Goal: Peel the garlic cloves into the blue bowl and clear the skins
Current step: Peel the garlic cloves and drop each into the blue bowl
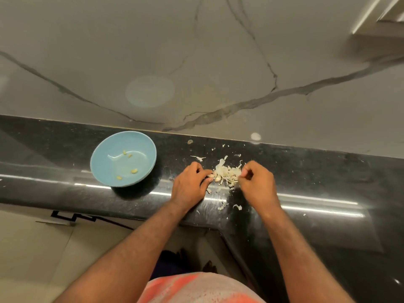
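A blue bowl (102, 162) stands on the black counter at the left, with several small peeled garlic cloves (134, 171) lying inside it. To its right lies a heap of white garlic skins (228, 172) with unpeeled cloves (216, 177) at its left edge. My left hand (190, 182) rests at the heap's left side, fingertips pinching a clove there. My right hand (258, 182) is at the heap's right side, fingers curled and pinched at the skins; what they hold is too small to tell.
The black stone counter (328, 184) has a front edge that steps back under my right forearm. Loose skin scraps (237, 207) lie near that edge and behind the heap (197, 158). A marble wall (196, 62) rises right behind the counter.
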{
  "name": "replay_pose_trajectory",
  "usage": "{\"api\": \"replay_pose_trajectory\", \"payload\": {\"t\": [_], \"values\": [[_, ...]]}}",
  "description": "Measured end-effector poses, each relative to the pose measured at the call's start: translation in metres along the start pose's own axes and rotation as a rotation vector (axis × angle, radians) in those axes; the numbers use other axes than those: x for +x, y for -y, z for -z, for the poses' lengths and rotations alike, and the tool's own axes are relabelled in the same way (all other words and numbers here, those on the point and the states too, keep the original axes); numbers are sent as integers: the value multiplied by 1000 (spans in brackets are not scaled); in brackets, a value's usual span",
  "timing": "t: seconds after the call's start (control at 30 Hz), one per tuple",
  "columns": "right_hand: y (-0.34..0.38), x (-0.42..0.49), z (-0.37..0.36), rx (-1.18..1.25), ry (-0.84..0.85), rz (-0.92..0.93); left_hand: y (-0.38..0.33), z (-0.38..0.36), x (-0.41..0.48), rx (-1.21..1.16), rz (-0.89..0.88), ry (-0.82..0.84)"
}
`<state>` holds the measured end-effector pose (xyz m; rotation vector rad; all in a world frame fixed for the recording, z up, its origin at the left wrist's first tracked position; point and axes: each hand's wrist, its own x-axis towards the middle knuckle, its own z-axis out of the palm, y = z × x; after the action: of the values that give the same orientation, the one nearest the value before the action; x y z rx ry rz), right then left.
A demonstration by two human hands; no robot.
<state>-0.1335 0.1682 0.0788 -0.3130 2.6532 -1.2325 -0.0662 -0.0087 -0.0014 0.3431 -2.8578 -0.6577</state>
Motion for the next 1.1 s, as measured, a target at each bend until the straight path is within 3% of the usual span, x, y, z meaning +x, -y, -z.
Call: {"api": "replay_pose_trajectory", "payload": {"t": [0.07, 0.23, 0.3, 0.37, 0.47, 0.57, 0.63, 0.8, 0.93, 1.1], "values": [[-1, -4, -9, -41, 135, 20, 0, -2, 2, -6, 13, -30], [-7, -27, -26, 149, 109, -34, -6, -6, -7, -69, 99, -15], [-4, -27, -30, 170, 143, -50, -6, -4, -12, -229, 183, -59], [14, -11, -33, 255, 15, -82, 3, 14, 13, -423, 135, -64], [27, -3, -24, 321, 118, -86, -4, 32, 7, -653, 184, -113], [33, -4, -19, 382, 215, -65, -21, 45, -4, -740, 122, -83], [40, -3, -20, 425, 192, -36, -29, 56, -3, -780, 80, -56], [54, 5, -14, 523, 196, -8, -33, 77, 5, -1009, 197, 31], [48, -6, -15, 533, 232, -74, -31, 79, -3, -992, 290, 20], [30, -20, -11, 474, 209, -120, -36, 72, -13, -1031, 365, 140]]}}
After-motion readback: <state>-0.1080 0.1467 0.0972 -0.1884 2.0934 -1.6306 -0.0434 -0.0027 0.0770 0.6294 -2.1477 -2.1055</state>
